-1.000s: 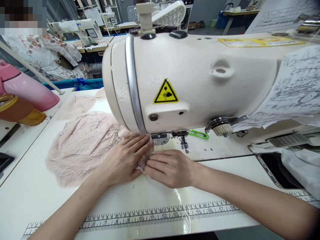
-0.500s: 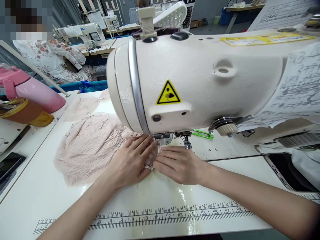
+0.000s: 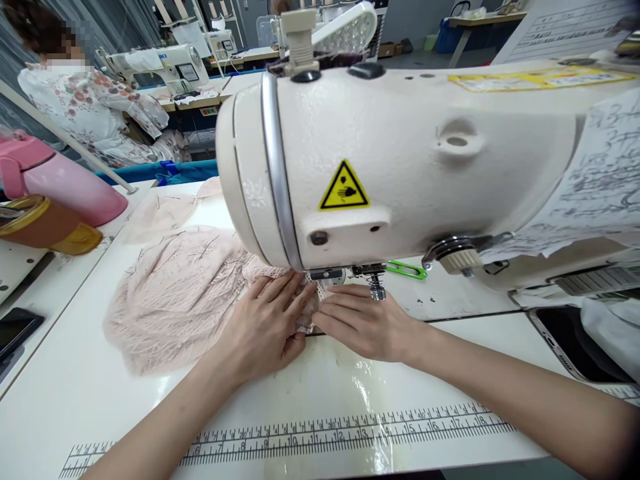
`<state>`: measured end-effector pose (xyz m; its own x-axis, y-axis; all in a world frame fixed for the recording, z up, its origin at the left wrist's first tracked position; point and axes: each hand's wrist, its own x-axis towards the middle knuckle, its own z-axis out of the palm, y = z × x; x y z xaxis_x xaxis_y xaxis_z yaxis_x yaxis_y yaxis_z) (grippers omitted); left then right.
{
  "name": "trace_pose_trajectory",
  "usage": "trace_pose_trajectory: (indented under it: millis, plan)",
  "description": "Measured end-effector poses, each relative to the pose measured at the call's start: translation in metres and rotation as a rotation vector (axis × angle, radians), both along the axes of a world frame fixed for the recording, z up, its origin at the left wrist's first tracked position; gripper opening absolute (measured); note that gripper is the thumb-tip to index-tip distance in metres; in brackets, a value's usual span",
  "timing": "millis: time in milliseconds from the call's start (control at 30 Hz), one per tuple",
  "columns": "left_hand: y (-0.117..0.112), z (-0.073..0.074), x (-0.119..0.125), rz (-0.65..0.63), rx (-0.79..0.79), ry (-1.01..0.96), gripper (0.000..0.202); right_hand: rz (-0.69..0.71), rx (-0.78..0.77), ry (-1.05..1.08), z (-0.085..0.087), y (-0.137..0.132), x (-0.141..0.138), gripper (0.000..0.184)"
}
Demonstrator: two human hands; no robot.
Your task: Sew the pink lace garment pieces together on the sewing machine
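Observation:
Pale pink lace fabric (image 3: 173,303) lies bunched on the table, and its right edge runs under the head of a white sewing machine (image 3: 400,167). My left hand (image 3: 263,327) rests flat on that edge with its fingers apart, pressing the lace down just left of the presser foot area. Close on the right, my right hand (image 3: 367,323) has its fingers together and closed on the lace edge; the fingertips are partly hidden. The needle is hidden behind the machine head and my fingers.
Green thread snips (image 3: 406,269) lie behind my right hand. A phone (image 3: 583,340) is at the right, another phone (image 3: 17,330) at the left. A pink bottle (image 3: 65,177) and an amber cup (image 3: 50,223) stand left. A printed ruler (image 3: 300,437) crosses the front. Another person (image 3: 95,113) sits beyond.
My right hand has moved slightly away from me, towards the machine, still at the lace edge. My left hand stays on the fabric. The whole view has shifted a little.

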<state>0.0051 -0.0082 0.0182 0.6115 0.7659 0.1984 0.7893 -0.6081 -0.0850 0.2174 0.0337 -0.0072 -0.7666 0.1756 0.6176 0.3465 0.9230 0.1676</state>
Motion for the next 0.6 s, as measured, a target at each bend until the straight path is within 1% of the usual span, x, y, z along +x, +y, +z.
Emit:
trace_pose_trajectory:
  millis: [133, 300, 467, 600]
  plan:
    - [0.000, -0.002, 0.000, 0.005, 0.014, 0.013, 0.057, -0.020, 0.044, 0.020, 0.002, 0.001, 0.001, 0.017]
    - [-0.001, -0.001, 0.001, 0.021, 0.005, 0.046, 0.056, -0.099, 0.094, 0.064, 0.006, 0.001, 0.002, 0.013]
    - [-0.001, -0.001, 0.002, 0.027, -0.004, 0.062, 0.055, -0.150, 0.069, -0.022, 0.011, 0.001, 0.005, 0.021]
    - [-0.001, -0.002, 0.001, 0.028, -0.002, 0.058, 0.056, -0.196, 0.084, -0.044, 0.015, 0.001, 0.005, 0.022]
